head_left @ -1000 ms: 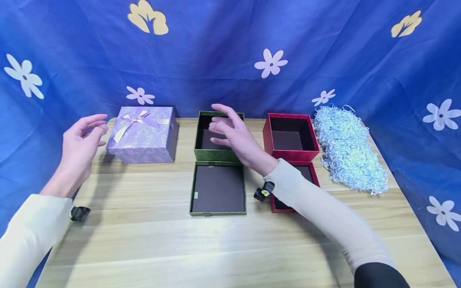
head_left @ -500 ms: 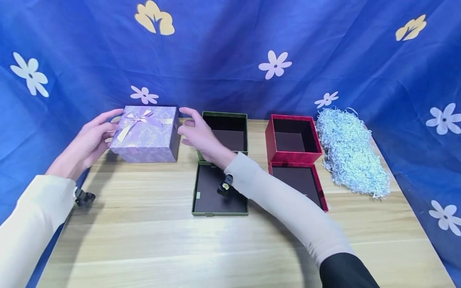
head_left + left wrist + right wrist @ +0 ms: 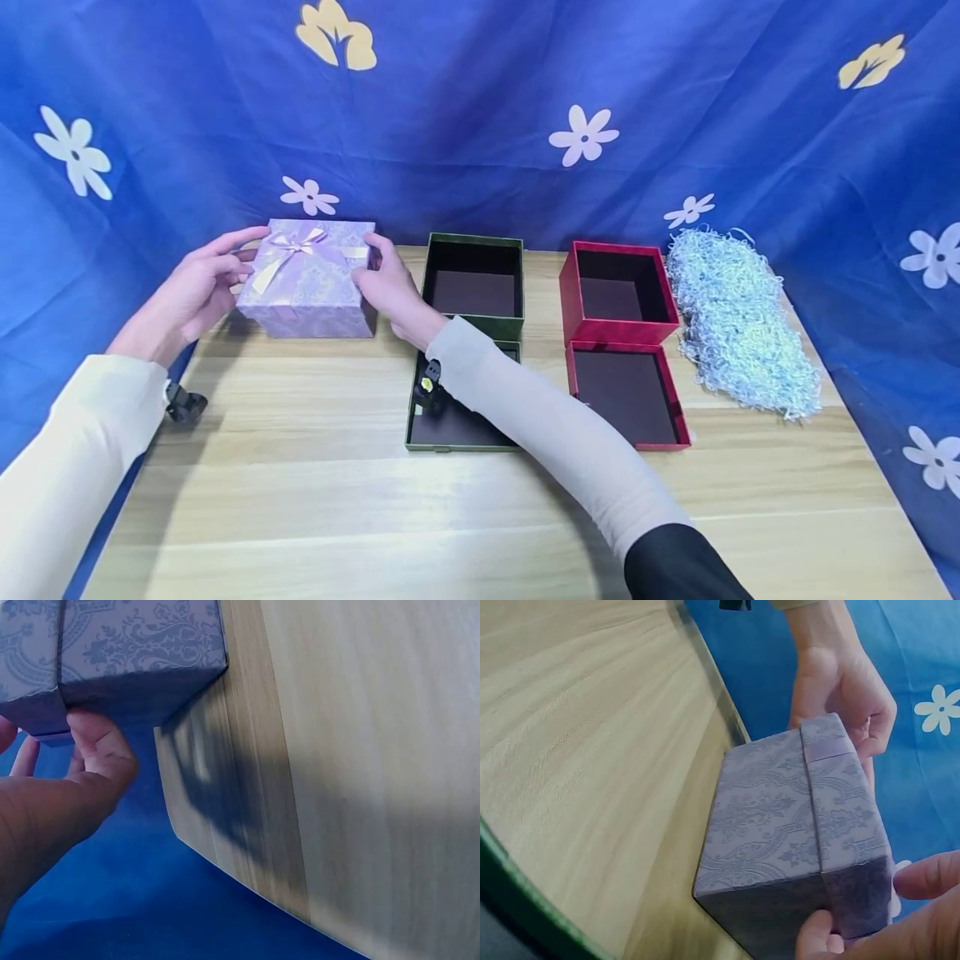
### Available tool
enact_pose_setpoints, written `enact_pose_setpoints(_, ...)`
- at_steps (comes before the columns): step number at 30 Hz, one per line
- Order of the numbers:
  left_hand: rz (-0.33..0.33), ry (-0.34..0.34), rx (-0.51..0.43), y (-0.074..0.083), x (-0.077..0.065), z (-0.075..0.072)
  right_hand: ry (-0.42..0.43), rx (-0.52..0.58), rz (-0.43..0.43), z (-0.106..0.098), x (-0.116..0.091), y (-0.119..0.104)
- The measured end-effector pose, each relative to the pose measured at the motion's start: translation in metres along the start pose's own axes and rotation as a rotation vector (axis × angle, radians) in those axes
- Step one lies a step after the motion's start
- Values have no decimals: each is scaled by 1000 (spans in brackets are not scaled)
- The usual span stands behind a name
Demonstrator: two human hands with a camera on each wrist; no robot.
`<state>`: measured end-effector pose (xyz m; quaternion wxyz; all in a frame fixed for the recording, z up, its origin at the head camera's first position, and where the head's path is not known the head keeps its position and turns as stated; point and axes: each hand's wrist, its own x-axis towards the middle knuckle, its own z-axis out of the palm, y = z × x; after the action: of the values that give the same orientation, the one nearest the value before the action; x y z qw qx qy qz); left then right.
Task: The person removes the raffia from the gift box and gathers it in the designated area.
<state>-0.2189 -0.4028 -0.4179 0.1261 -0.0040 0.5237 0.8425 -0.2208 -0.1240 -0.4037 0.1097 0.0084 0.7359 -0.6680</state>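
A lilac gift box [image 3: 307,319] with a damask pattern stands at the table's back left. Its lid [image 3: 330,279] is on, and a satin bow [image 3: 298,242] sits on top. My left hand [image 3: 197,292] holds the lid at the box's left end; in the left wrist view the thumb [image 3: 97,735] lies at the lid's lower edge. From the right end my right hand [image 3: 397,293] grips the same lid. The right wrist view has that thumb [image 3: 815,930] against the dark side by the lid seam, with a finger [image 3: 926,875] at the lid's far edge.
Right of the gift box stands an open green box [image 3: 472,321], its lid [image 3: 450,425] lying inside-up in front. Farther right are an open red box [image 3: 622,332] and its upturned lid [image 3: 630,400]. Pale blue shredded paper [image 3: 742,325] lies at the right. Behind hangs a blue curtain [image 3: 465,125].
My right hand has moved left from above the green box to the gift box's right end. My left hand has moved right onto its left end. The gift box stays on the table.
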Motion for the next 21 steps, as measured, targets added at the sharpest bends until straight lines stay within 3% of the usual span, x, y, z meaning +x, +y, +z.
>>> enact_pose_setpoints(4,21,2,-2,0,2,3,-11,-6,1,-1,3,0)
enact_pose_setpoints(16,41,35,109,12,0,5,-23,-14,-9,-3,1,-8)
enact_pose_setpoints(21,99,85,64,18,-4,15,-8,15,-47,-8,-5,-17)
